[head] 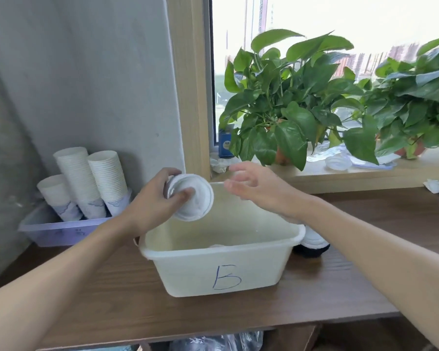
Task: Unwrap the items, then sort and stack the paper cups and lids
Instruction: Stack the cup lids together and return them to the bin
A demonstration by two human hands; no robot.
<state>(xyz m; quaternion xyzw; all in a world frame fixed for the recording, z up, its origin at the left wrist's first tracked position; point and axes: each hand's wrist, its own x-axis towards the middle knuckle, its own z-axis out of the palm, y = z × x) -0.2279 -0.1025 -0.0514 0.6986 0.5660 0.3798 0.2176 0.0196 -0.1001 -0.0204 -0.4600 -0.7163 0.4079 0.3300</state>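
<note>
The left hand (157, 198) is gripping a short stack of white lids (193, 198), thumb pressing on the face of the nearest lid and fingers curling round the back. The stack is tilting on its side above the left part of a cream plastic bin (213, 252). The right hand (259, 188) is hovering apart from it over the bin's far rim, blurred, with fingers spread, loosely bent and holding nothing.

The lids are looking round and plain white, with a raised ring near the edge. The bin is sitting on the brown wooden counter (112, 287) and is showing a large "B" handwritten in blue on its near wall. Just beside its right end, more white lids (313, 239) are lying on something dark.

To the left, a lilac tray (61, 231) is carrying three leaning stacks of paper cups (91, 183), white with a faint blue pattern; the writing on the tray is too faint to read. Behind, leafy green plants (289, 102) are standing on the window sill (365, 173), with a small blue box (225, 144), crumpled white paper (219, 164) and clear plastic wrap (340, 160) near them.
</note>
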